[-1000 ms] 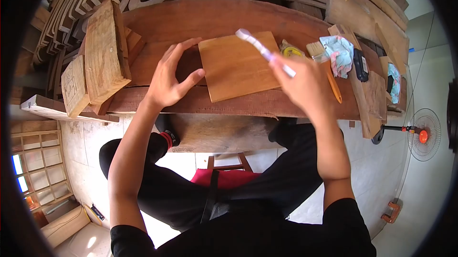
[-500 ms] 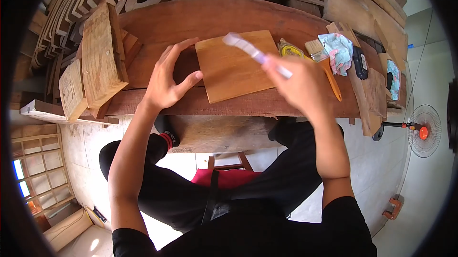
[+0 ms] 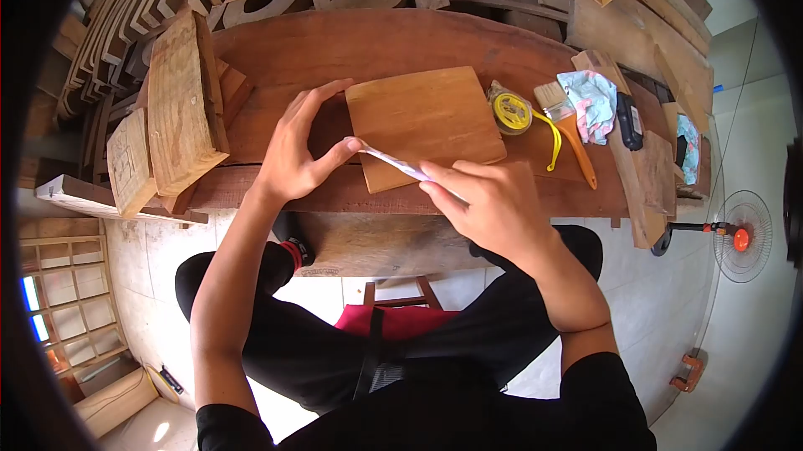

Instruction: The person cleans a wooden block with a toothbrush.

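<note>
A flat square wooden board [image 3: 425, 116] lies on the reddish-brown wooden bench. My left hand [image 3: 294, 148] is open at the board's left edge, its fingers and thumb spread around that side. Between the thumb and fingers of my right hand [image 3: 500, 204] is a thin, flat, whitish-purple strip [image 3: 393, 163], whose exact kind I cannot tell. The strip slants over the board's near part, its far end close to my left thumb tip. To the board's right are a yellow tape measure [image 3: 512, 111] and a paintbrush with an orange handle [image 3: 577, 143].
A crumpled patterned cloth [image 3: 592, 104] and a black device [image 3: 630, 121] sit at the right of the bench [image 3: 335, 41]. Wooden blocks [image 3: 178, 104] stand at the left. Stacked timber pieces [image 3: 159, 7] line the back. A fan [image 3: 742, 238] stands at far right.
My right hand has come down and left with the strip, which has swung from above the board's top to its near edge. My left hand stays in place.
</note>
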Demonstrator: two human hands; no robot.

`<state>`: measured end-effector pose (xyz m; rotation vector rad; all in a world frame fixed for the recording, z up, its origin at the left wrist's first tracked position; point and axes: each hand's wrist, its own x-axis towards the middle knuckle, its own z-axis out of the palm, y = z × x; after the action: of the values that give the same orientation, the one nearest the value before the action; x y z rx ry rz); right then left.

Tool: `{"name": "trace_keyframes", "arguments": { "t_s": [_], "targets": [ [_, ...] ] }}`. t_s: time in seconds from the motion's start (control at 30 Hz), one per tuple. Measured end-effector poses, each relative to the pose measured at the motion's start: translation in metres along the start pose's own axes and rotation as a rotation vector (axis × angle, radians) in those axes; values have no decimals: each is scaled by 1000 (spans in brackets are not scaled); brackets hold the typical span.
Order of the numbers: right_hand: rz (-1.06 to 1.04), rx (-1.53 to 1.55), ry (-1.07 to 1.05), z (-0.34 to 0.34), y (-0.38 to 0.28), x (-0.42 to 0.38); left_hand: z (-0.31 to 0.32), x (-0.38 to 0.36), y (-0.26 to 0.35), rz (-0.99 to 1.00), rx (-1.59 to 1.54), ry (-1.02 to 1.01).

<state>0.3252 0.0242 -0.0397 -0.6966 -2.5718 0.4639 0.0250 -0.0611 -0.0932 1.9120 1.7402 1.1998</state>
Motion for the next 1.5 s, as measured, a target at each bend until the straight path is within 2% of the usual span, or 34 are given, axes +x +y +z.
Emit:
{"name": "trace_keyframes", "arguments": {
  "t_s": [0.03, 0.1, 0.13, 0.23, 0.27, 0.3, 0.4, 0.47, 0.5, 0.57, 0.63, 0.7, 0.73, 0.8, 0.83, 0.87, 0.9, 0.97, 1.03, 1.1, 1.23, 1.3, 1.33, 1.37, 1.43, 1.47, 1.5],
  "targets": [
    [3, -14, -13, -2, -1, 1, 0, -2, 0, -9, 1, -3],
    [189, -2, 87, -11, 36, 14, -4, -8, 2, -22, 13, -16],
    [102, -80, 207, -7, 63, 17, -2, -2, 2, -7, 7, -9],
    [83, -77, 32, -9, 21, 4, 0, -3, -3, 26, -4, -2],
    [24, 56, -24, -3, 6, -1, -1, -2, -1, 15, -2, -5],
    [-73, 83, 34, 8, 3, -3, -1, 2, -1, 20, -8, -4],
    [382, 35, -39, -23, 38, 14, -1, -5, 2, -11, -8, -9],
    [223, -36, 123, -19, 48, 19, -2, -2, 3, -4, -1, -5],
    [245, -91, 56, -18, 42, 9, -3, -1, 3, -7, 9, -8],
    [-21, 59, 9, 1, 11, -4, -3, -1, 4, -18, 22, -34],
    [-21, 51, -16, -5, 10, -3, -4, 2, 3, -25, 30, -43],
    [280, -39, 21, -18, 47, 7, -3, -5, 3, -35, 21, -33],
    [283, 4, 140, -23, 59, 15, -3, -4, 3, -22, 14, -20],
    [234, -57, 94, -21, 55, 8, 0, 0, 1, 12, 3, 2],
    [191, -70, 46, -15, 32, 4, 1, -1, -2, 23, 5, 10],
    [79, 37, -13, -3, 21, -3, 1, -2, -4, 29, 8, 10],
    [-24, 85, 23, 6, 10, -6, 0, -1, -3, 25, 16, 8],
    [114, 97, -17, -11, 21, 1, 1, -1, -2, 10, 31, 4],
    [323, 26, 99, -25, 54, 10, 1, -3, 2, -31, 32, 6],
    [316, -94, 107, -32, 60, 9, 3, -1, 4, -43, 42, 3],
    [-47, 28, 29, 4, 11, -13, 1, 1, 6, -52, 79, -20],
    [210, 32, -53, -21, 20, -2, -2, -1, 8, -64, 88, -33],
    [287, -10, 39, -29, 34, 3, -3, 0, 9, -68, 93, -41],
    [283, 16, 108, -33, 53, 10, -3, 1, 9, -68, 96, -47],
    [369, -26, 18, -37, 41, 5, -2, 0, 6, -9, 99, -32],
    [274, -69, -28, -25, 27, -2, -1, 1, 3, 19, 105, -19],
    [82, -20, -38, -12, 12, -10, 0, 2, 3, 19, 95, 2]
  ]
}}
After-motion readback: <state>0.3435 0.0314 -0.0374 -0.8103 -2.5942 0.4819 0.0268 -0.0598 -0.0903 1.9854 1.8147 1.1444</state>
